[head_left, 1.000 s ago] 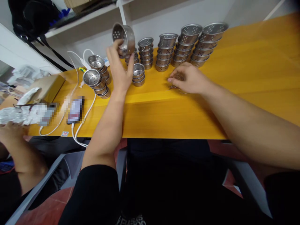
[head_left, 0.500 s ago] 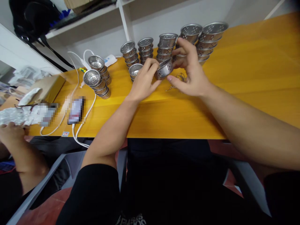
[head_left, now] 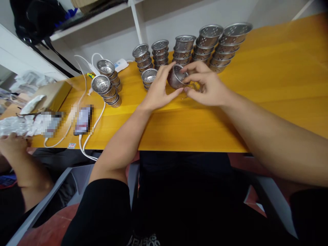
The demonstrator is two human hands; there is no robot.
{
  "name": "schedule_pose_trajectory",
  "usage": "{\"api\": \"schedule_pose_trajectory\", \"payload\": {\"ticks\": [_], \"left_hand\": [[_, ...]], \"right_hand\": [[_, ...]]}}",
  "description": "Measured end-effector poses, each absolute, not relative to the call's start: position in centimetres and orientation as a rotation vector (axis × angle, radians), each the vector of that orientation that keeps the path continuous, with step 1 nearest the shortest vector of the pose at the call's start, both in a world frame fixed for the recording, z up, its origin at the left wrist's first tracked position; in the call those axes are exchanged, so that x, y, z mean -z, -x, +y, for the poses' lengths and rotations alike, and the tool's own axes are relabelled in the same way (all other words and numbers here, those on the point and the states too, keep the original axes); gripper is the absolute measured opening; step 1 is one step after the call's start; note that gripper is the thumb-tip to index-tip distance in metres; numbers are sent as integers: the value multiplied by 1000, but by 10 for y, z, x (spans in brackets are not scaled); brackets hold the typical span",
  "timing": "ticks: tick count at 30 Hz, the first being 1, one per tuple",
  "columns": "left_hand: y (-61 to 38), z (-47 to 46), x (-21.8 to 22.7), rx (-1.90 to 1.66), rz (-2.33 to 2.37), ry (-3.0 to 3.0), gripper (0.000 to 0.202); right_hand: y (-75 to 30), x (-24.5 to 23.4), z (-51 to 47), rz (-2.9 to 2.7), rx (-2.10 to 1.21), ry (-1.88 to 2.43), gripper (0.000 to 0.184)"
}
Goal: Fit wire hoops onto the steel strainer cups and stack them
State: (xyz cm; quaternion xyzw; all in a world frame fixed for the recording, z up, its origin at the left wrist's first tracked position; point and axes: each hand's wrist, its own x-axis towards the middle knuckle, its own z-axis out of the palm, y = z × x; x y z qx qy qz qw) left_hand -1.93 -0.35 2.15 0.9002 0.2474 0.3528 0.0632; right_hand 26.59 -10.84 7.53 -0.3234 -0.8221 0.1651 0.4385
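Note:
My left hand (head_left: 159, 89) grips a small perforated steel cup (head_left: 175, 77), tilted with its mouth toward me, just above the yellow table (head_left: 269, 85). My right hand (head_left: 207, 85) is closed against the cup's right side, thumb and fingers pinching at its rim. Thin wire pieces (head_left: 196, 89) lie on the table under that hand. Behind the hands stand stacks of the same cups (head_left: 205, 46), and a short stack (head_left: 149, 77) sits just left of my left hand.
Two more cup stacks (head_left: 106, 83) stand at the left, by white cables (head_left: 88, 136) and a phone (head_left: 83, 119). Another person's hand (head_left: 11, 145) holds crumpled foil (head_left: 17, 124) at the far left. A cardboard box (head_left: 51, 94) and a shelf (head_left: 97, 17) lie behind.
My left hand brought the cup down from high over the left stacks to the table's middle. My right hand rose off the wire pieces, met the cup, and now pinches its rim.

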Motion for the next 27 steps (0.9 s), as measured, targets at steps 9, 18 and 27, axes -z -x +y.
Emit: {"api": "schedule_pose_trajectory", "payload": {"ticks": [9,18,27], "left_hand": [[13,-32,-44,-1061,766,-2749,75],[13,-35,-49,-1064,765,-2760,76],[22,-26,-45,-1049,743,-2814,81]], "right_hand": [[-254,-90,-124,-1883,-625,1041,39],[-262,-90,-114,-1813,-576,1071,59],[-255,-81,-105,-1605,-1142,952,90]]}}
